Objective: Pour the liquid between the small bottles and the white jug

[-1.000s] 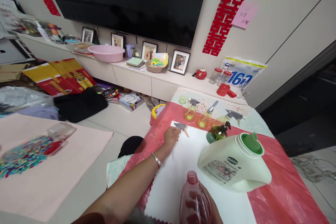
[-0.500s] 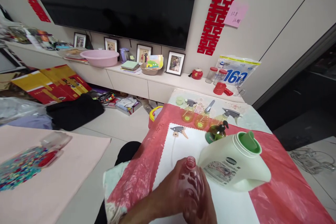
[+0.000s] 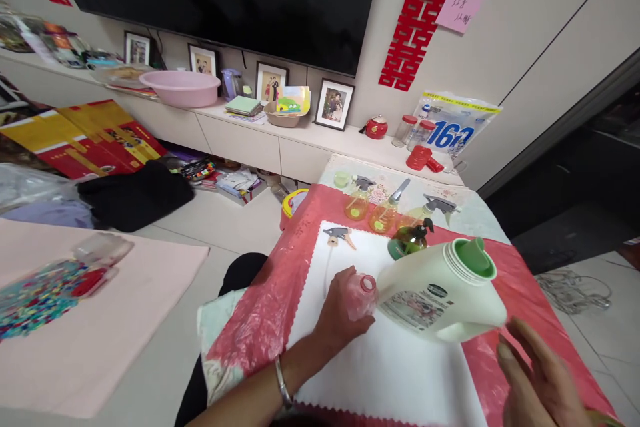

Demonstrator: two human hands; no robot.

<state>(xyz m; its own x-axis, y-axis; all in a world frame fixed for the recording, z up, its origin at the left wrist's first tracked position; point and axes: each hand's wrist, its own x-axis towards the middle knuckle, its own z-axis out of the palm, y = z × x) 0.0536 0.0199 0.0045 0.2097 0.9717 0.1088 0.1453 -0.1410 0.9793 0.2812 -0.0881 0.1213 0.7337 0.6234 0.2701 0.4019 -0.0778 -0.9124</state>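
My left hand (image 3: 340, 313) is wrapped round a clear pinkish bottle (image 3: 359, 303), which has no cap and stands over the white mat (image 3: 395, 387). Just to its right is a large pale green jug (image 3: 425, 293) with a green spout in its mouth. Beyond the jug's handle, at the lower right, my right hand (image 3: 537, 373) is open and holds nothing, its fingers close to the jug. A spray trigger head (image 3: 339, 236) with a thin tube lies at the mat's far left.
Behind the jug stand a dark green pump bottle (image 3: 411, 239) and several yellowish spray bottles (image 3: 383, 215). The table has a red plastic cover (image 3: 270, 300). At left, a pink-covered table (image 3: 150, 293) bears colourful beads (image 3: 40, 297).
My right hand has let go of the bottle and moved right, past the jug. The left hand keeps the bottle, now lifted slightly farther away and tipped toward me.
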